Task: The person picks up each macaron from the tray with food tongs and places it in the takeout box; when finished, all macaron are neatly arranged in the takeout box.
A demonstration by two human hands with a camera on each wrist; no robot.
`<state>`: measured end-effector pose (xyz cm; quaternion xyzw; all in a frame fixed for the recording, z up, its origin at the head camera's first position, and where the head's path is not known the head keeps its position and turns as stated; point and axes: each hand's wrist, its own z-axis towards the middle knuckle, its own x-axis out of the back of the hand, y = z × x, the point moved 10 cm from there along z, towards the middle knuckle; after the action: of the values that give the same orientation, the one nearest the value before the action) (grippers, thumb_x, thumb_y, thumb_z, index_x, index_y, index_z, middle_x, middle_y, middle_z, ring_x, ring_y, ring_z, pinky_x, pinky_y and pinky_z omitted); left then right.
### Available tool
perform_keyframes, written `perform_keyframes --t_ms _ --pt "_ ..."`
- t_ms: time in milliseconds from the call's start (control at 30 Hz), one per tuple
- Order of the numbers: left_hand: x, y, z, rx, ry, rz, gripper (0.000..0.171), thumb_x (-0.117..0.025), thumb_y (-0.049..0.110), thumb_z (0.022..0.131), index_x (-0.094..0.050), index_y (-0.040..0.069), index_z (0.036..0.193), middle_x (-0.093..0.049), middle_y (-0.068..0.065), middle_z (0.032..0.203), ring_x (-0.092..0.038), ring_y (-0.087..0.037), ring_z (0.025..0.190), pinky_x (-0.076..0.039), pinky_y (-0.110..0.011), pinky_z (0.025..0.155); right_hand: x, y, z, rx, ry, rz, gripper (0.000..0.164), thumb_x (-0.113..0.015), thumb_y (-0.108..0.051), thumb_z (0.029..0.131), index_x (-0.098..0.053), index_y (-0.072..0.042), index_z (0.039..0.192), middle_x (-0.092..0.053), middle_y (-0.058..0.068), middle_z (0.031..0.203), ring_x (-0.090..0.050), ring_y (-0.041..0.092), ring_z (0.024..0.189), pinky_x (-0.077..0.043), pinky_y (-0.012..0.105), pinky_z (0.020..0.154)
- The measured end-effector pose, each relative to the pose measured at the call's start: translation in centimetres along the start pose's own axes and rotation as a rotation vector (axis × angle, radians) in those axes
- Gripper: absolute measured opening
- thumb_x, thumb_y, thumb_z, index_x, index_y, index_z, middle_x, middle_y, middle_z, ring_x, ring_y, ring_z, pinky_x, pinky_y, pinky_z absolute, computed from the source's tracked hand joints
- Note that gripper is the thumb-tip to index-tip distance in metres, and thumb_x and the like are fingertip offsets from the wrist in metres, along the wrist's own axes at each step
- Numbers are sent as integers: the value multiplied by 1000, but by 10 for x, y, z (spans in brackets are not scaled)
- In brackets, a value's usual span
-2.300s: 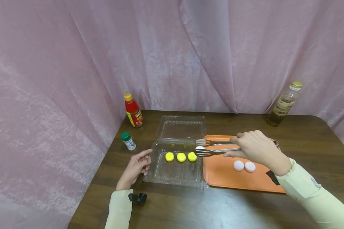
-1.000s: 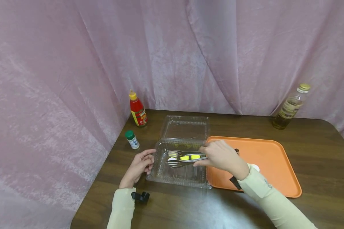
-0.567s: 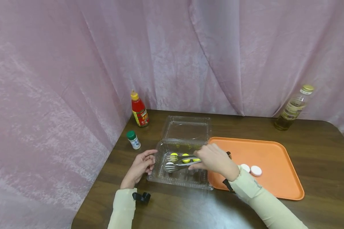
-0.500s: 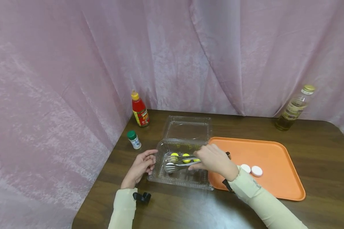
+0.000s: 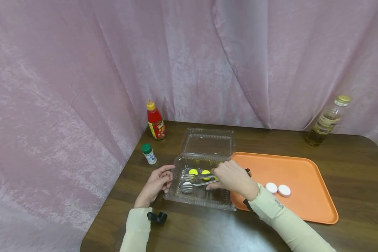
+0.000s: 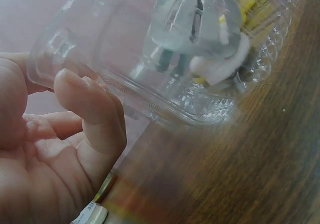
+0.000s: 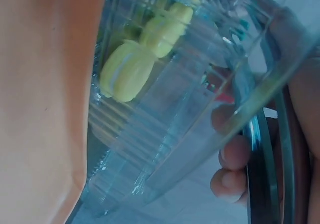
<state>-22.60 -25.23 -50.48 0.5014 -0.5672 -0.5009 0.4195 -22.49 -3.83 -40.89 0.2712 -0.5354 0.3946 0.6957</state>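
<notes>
A clear plastic clamshell container point(image 5: 200, 202) stands with its lid point(image 5: 208, 141) folded back behind it. My left hand point(image 5: 154, 183) holds its left rim, thumb and a finger at the edge in the left wrist view. My right hand point(image 5: 233, 178) grips metal tongs point(image 5: 204, 182) over the container, their slotted ends spread apart. One tong end overlaps a white macaron point(image 5: 187, 189) inside at the left; I cannot tell if they touch. Behind it sit yellow macarons point(image 5: 206, 174) in a row, the right one partly hidden by my hand. In the right wrist view, yellow macarons point(image 7: 127, 72) show through the plastic.
An orange tray point(image 5: 271, 166) adjoins the container on the right, bearing two white macarons point(image 5: 278, 189). A red sauce bottle point(image 5: 156, 122) and a green-capped shaker point(image 5: 149, 154) stand to the left. An oil bottle point(image 5: 326, 122) stands at the back right, before a pink curtain point(image 5: 208, 70).
My right hand has carried a white macaron in the tongs leftward from over the tray into the container. The tongs have spread around its spot. My left hand stays at the rim.
</notes>
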Motion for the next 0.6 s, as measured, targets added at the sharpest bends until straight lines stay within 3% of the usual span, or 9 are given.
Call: perform_keyframes --t_ms 300,500,600 --pt "2 2 -3 3 13 12 50 -47 -9 92 -44 -10 142 -52 -5 85 -47 -11 59 -41 -19 45 6 8 -4 -54 -21 39 48 -75 -62 79 -60 -18 68 -37 -12 55 -25 4 47 -19 22 40" --pt "1 4 -4 -6 8 5 52 -47 -9 91 -42 -11 142 -52 -4 85 -47 -9 59 -41 -19 45 15 19 -18 -104 4 17 53 -73 -65 79 -47 -20 64 -19 -12 58 -15 4 50 -12 23 43" --pt "1 3 -2 1 7 4 51 -47 -8 91 -43 -10 142 -53 -5 86 -48 -10 60 -41 -19 45 21 26 -27 -146 23 7 56 -73 -65 79 -42 -21 63 -18 -12 60 -14 4 50 -12 23 45"
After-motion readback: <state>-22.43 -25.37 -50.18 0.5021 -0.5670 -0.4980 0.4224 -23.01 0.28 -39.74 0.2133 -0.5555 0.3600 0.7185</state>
